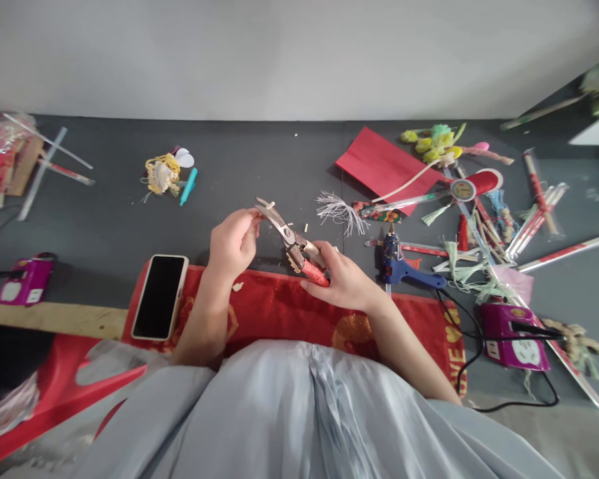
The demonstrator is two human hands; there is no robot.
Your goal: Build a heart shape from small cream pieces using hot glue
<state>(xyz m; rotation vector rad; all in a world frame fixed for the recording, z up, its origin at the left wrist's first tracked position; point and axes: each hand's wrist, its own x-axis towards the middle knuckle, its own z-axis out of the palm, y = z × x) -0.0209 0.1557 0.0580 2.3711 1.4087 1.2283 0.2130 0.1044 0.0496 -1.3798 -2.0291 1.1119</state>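
Note:
My right hand point(347, 279) is wrapped round the red handles of a pair of pruning shears point(285, 233), whose blades point up and to the left. My left hand point(234, 243) is closed in a pinch right by the blade tips. What its fingers hold is too small or hidden to make out. A short cream piece point(271, 205) shows at the blades. Another small cream bit point(306, 227) lies on the grey table to the right of the blades. Below my hands a red towel point(279, 309) covers the table's front edge.
A phone point(160, 297) lies left of my arm. To the right are a blue glue gun point(409, 271), a red sheet point(384, 166), a red thread spool point(482, 184), tassels and wrapped sticks. Purple power boxes point(514, 336) with black cables sit at both sides. A turquoise pen point(188, 186) lies further left.

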